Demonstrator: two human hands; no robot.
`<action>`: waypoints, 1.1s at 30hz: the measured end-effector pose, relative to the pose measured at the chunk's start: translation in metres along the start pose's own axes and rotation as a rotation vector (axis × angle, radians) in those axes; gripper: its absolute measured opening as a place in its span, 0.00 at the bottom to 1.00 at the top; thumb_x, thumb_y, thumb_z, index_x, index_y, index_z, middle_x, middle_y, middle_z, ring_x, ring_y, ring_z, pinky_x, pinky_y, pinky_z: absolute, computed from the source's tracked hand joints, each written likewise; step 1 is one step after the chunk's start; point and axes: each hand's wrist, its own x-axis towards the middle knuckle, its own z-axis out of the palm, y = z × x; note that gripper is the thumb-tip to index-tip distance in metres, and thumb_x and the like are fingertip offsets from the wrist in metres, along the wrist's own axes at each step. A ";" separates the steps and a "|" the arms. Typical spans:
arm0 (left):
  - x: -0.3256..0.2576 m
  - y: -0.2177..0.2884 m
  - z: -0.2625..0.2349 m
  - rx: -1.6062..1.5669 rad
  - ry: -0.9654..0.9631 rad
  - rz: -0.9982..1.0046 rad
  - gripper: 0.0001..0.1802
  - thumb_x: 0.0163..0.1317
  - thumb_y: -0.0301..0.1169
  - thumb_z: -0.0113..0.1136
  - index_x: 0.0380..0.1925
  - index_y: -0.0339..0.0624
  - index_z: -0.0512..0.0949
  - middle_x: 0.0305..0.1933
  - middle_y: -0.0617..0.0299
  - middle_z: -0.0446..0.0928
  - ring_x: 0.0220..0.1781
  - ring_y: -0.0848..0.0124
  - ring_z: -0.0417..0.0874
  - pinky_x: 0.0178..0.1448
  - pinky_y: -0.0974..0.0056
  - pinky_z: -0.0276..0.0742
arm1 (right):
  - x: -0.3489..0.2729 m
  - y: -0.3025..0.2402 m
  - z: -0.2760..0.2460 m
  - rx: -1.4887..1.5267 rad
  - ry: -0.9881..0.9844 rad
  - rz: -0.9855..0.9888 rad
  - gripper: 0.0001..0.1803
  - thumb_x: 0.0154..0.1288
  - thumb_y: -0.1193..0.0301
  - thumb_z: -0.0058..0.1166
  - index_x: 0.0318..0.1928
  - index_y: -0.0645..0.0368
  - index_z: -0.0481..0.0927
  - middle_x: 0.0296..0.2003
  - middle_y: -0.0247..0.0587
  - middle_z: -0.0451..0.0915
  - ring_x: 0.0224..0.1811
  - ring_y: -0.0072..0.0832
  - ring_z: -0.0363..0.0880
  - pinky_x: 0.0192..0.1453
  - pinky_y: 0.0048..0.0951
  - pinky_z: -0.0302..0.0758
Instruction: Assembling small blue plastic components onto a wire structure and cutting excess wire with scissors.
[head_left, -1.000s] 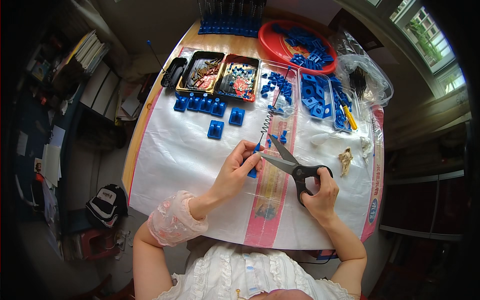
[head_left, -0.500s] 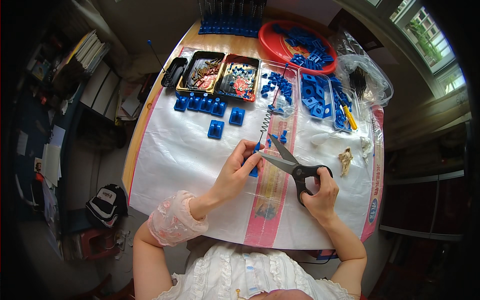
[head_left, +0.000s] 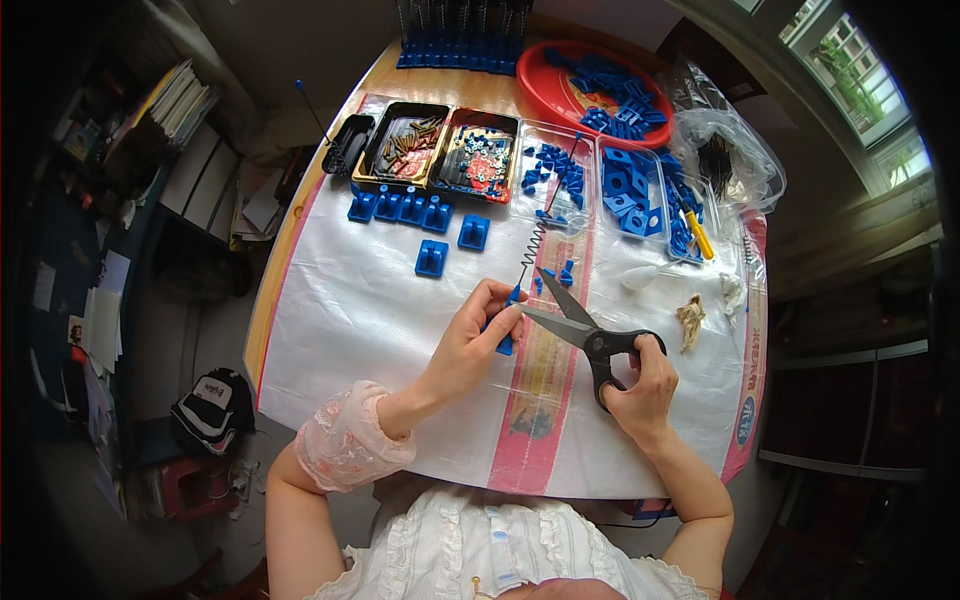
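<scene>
My left hand (head_left: 480,325) pinches a blue plastic piece (head_left: 506,345) that carries a dark coiled spring wire (head_left: 535,243) pointing away from me. The far end of the wire reaches over a clear tray. In my right hand (head_left: 641,390) are black-handled scissors (head_left: 585,331), with fingers through the loops and the blades spread apart. The lower blade's tip touches or nearly touches the blue piece beside my left thumb; the upper blade points toward the wire. Small blue parts (head_left: 566,272) lie just beyond the blades. Fingers partly cover the blue piece.
Black trays of brass screws (head_left: 412,142) and small nuts (head_left: 484,158) stand at the back, beside clear trays of blue parts (head_left: 632,197). Blue bases (head_left: 431,259) sit left of centre. Behind are a red basin (head_left: 535,92) and a plastic bag (head_left: 735,160). A yellow-handled tool (head_left: 700,236) lies right.
The far end of the coiled wire has swayed slightly to the right and nearer. Both hands and the scissors hold nearly the same position.
</scene>
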 end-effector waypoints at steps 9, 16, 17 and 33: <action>0.000 -0.002 -0.001 -0.007 0.000 -0.006 0.11 0.77 0.29 0.46 0.53 0.35 0.67 0.33 0.65 0.70 0.35 0.79 0.70 0.41 0.72 0.70 | 0.000 0.000 0.000 -0.015 0.020 -0.019 0.25 0.33 0.75 0.65 0.37 0.60 0.70 0.26 0.41 0.69 0.25 0.40 0.71 0.30 0.38 0.65; 0.000 -0.002 0.000 -0.109 -0.005 -0.049 0.12 0.77 0.30 0.46 0.56 0.36 0.66 0.36 0.65 0.71 0.37 0.80 0.71 0.42 0.74 0.71 | -0.001 0.000 0.002 -0.015 0.036 -0.016 0.25 0.33 0.76 0.64 0.37 0.60 0.70 0.26 0.41 0.70 0.26 0.40 0.71 0.31 0.38 0.66; 0.000 -0.002 0.001 -0.104 0.001 -0.040 0.13 0.77 0.30 0.45 0.56 0.36 0.66 0.36 0.65 0.72 0.38 0.80 0.71 0.43 0.74 0.71 | -0.002 -0.001 0.001 -0.011 0.029 -0.008 0.25 0.33 0.77 0.63 0.38 0.60 0.70 0.27 0.41 0.70 0.27 0.40 0.71 0.32 0.38 0.67; -0.003 0.000 0.003 0.185 0.045 0.078 0.12 0.77 0.30 0.45 0.55 0.37 0.68 0.37 0.65 0.73 0.39 0.80 0.73 0.47 0.73 0.71 | 0.000 -0.001 0.001 -0.021 0.025 -0.022 0.25 0.32 0.76 0.65 0.36 0.59 0.70 0.26 0.40 0.69 0.25 0.40 0.71 0.30 0.38 0.65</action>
